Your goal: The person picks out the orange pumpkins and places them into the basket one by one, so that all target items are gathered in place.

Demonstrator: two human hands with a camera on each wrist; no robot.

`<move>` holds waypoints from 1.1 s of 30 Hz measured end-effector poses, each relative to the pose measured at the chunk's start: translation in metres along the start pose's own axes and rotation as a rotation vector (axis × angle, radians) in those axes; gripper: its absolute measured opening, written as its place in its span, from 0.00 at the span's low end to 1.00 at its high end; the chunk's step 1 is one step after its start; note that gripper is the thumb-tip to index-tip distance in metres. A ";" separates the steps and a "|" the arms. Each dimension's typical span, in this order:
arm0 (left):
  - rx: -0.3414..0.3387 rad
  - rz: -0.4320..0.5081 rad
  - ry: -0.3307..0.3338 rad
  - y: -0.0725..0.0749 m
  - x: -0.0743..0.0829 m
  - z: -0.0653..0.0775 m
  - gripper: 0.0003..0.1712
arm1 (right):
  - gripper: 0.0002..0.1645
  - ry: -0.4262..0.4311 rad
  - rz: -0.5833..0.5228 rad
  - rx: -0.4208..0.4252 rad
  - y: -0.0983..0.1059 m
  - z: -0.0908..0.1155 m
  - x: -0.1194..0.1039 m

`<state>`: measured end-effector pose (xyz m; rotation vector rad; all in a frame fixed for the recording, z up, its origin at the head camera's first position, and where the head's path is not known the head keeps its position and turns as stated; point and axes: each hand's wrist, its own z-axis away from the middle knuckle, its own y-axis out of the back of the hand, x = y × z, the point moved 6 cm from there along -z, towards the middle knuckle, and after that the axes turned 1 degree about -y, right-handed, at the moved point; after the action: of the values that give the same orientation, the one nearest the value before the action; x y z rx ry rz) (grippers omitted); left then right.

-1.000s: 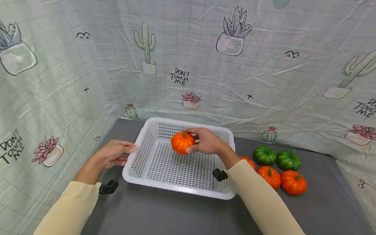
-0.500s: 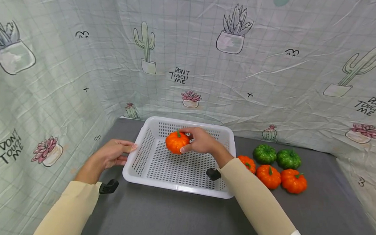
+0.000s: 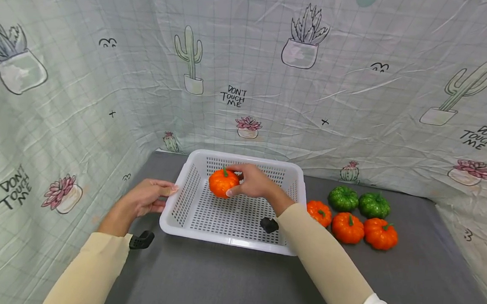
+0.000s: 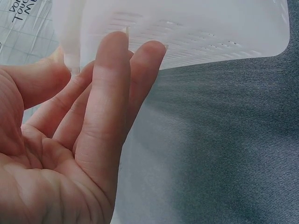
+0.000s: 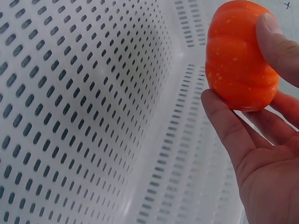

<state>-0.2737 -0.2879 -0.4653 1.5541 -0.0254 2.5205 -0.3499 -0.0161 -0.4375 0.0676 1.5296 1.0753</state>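
My right hand (image 3: 255,181) holds a small orange pumpkin (image 3: 222,183) with a green stem, thumb on one side and fingers on the other. In the right wrist view the pumpkin (image 5: 240,58) hangs over the slotted floor of the white plastic basket (image 3: 229,241). At the basket's left side, my left hand (image 3: 150,198) grips the rim between thumb and fingers. The left wrist view shows the left hand's fingers (image 4: 106,93) against the outer wall below the rim, with the thumb at the lip.
Right of the basket stand three orange pumpkins (image 3: 347,228) and two green ones (image 3: 343,198) on the dark grey table (image 3: 217,282). A printed curtain (image 3: 249,67) rises close behind the basket and along the left side.
My right hand has carried the orange pumpkin leftward inside the basket. The left hand keeps its grip on the rim, and the basket has stayed in place.
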 end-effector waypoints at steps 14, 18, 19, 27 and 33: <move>0.007 0.009 0.010 0.001 0.002 -0.001 0.27 | 0.44 -0.018 -0.053 0.044 -0.008 -0.012 -0.003; 0.015 0.011 0.012 0.002 0.002 -0.001 0.26 | 0.44 -0.014 -0.058 0.056 -0.010 -0.015 -0.004; 0.014 0.010 0.011 0.001 0.002 -0.001 0.26 | 0.44 -0.015 -0.061 0.058 -0.011 -0.015 -0.004; 0.016 0.001 0.012 0.001 0.001 0.000 0.28 | 0.44 -0.042 -0.068 0.108 -0.014 -0.021 -0.001; 0.011 0.003 0.016 0.000 0.001 0.000 0.28 | 0.44 -0.063 -0.088 0.141 -0.018 -0.024 0.001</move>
<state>-0.2735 -0.2880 -0.4646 1.5388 -0.0110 2.5397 -0.3608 -0.0394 -0.4529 0.1293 1.5360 0.8872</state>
